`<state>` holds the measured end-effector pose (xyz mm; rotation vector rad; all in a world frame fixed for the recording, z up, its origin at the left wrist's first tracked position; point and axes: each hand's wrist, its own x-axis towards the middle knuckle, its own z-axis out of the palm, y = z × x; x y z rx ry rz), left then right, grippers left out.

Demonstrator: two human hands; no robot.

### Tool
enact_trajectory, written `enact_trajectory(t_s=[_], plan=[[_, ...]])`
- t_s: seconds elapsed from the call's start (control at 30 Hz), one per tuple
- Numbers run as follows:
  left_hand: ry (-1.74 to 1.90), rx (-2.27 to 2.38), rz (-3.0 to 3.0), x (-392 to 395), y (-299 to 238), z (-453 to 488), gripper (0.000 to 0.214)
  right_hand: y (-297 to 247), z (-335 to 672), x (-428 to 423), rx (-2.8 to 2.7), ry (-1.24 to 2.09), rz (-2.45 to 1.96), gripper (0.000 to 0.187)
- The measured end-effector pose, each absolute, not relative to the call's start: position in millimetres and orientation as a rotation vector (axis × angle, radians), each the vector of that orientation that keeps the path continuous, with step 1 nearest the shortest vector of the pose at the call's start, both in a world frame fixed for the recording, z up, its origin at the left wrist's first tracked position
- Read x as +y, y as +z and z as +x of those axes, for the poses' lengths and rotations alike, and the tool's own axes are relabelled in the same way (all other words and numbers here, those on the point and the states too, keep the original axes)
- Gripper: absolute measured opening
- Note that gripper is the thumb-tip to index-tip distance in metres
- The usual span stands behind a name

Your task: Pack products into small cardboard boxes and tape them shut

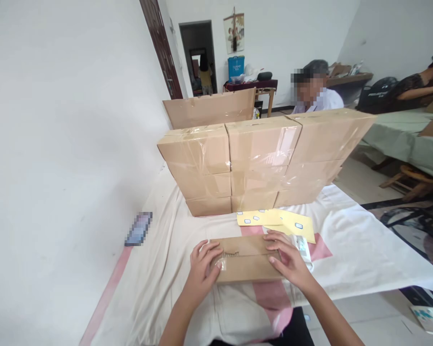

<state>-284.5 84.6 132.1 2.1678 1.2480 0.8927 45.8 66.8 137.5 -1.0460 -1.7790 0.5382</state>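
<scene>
A small flat cardboard box (246, 259) lies on the white cloth-covered table (349, 259) right in front of me. My left hand (204, 262) rests on the box's left end, fingers curled over a strip of clear tape. My right hand (286, 257) lies on the box's right end with fingers spread flat on top. Just behind the box lie yellow label sheets (274, 220) with small stickers on them. A clear wrapped packet (303, 249) peeks out beside my right hand.
A wall of stacked taped cardboard boxes (259, 161) stands across the table's far side. A dark phone (138, 229) lies at the left by the white wall. Two people sit behind at another table (400, 134). The table's right edge drops to the floor.
</scene>
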Motion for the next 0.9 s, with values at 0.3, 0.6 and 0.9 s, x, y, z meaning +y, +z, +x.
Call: enact_trajectory(t_s=[0.3, 0.6, 0.9], plan=[[0.564, 1.254, 2.558, 81, 152, -296, 0.048, 114, 48, 47, -1.983, 0.429, -1.074, 0.057], [0.514, 1.178, 2.663, 93, 156, -301, 0.073, 108, 33, 47, -1.881, 0.332, -1.122, 0.051], [0.895, 1.431, 2.459, 96, 107, -343, 0.053, 104, 30, 41, -1.814, 0.325, -1.097, 0.049]])
